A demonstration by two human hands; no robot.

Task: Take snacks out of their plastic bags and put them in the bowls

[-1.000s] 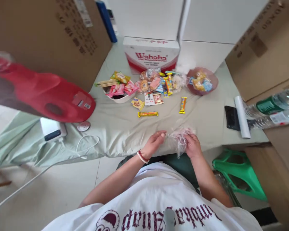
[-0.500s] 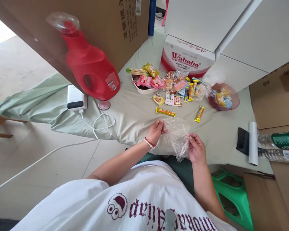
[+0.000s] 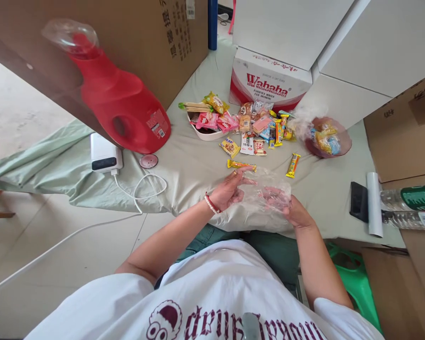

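The left hand (image 3: pixel 229 191) is pinching one edge of the clear plastic bag (image 3: pixel 260 202), which is hanging stretched between both hands. The right hand (image 3: pixel 293 211) is gripping the other side, its fingers (image 3: pixel 273 196) showing through the film. Just beyond the left fingertips, a yellow snack bar (image 3: pixel 241 165) is lying on the green cloth (image 3: pixel 184 177).

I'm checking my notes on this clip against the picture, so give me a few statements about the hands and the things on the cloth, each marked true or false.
1. The left hand and the right hand both hold a clear plastic bag. True.
2. The red jug stands at the person's right. False: it stands at the left, under a clear cap.
3. A black phone lies beside a white roll. True.
4. The Wahaha box is green. False: it is white and red.
5. A bead bracelet sits on the left wrist. True.
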